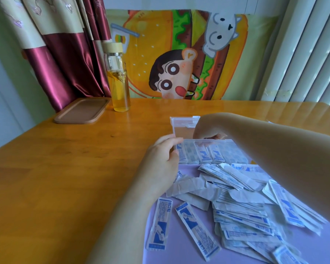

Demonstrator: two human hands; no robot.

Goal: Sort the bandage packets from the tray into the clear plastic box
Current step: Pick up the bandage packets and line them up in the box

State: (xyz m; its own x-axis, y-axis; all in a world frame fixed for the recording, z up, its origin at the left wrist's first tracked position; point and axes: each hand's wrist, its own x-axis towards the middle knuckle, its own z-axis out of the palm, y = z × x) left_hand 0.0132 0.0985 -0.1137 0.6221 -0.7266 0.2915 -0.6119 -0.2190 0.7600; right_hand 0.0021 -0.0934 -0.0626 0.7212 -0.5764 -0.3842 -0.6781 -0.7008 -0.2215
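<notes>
**Head view: box partly filled, tray piled with packets**

- The clear plastic box (225, 147) is at the far edge of the lavender tray (170, 248). Its lid (181, 128) is open and stands up behind it.
- In the box there's a packed row (204, 156) of packets on end, side by side, blue print facing the camera. It fills the left and middle; the right end is blurred.
- On the tray, the bandage packets (242, 202) lie in a loose overlapping heap across the middle and right. Two lie flat and apart from the heap at the near left.
- The left hand (164, 159) grips the box's left end, thumb on the front wall and fingers curled round the corner.
- The right hand (208, 130) is over the box's far rim with its fingers curled down. The tips are behind the wall, so I can't tell if it's pinching anything.
- At the far left of the wooden table (65, 168) a glass bottle (119, 79) with a wood cap holds amber liquid. A brown tray (82, 111) sits just beside it.
- A cartoon cloth (179, 54) and a maroon curtain (65, 60) are behind the table.
</notes>
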